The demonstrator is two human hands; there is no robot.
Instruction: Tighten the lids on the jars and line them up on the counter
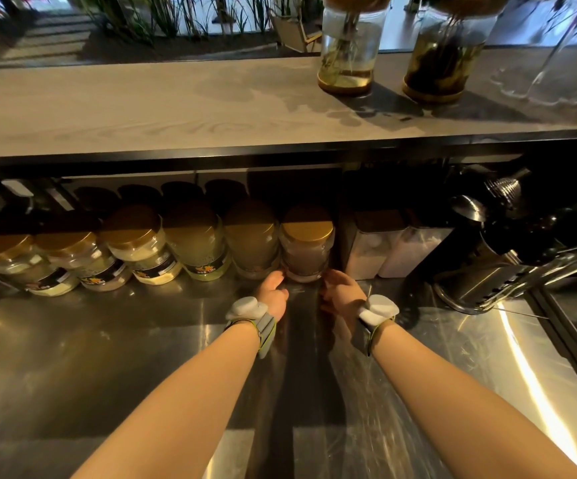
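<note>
Left hand (273,288) + right hand (340,292) flank brown jar (306,257) base, cant tell if actually gripping. Low hold, could tip into neighbor jar (252,243) imo.

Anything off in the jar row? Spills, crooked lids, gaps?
Nothing stands out. The gold-lidded jars stand capped in one close row at the back of the steel counter, with no spill visible. The leftmost ones look tilted, probably from the wide-angle lens.

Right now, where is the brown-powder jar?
Head view, centre: the jar stands rightmost in the row under the shelf, between left hand and right hand, white tubs to its right.
</note>
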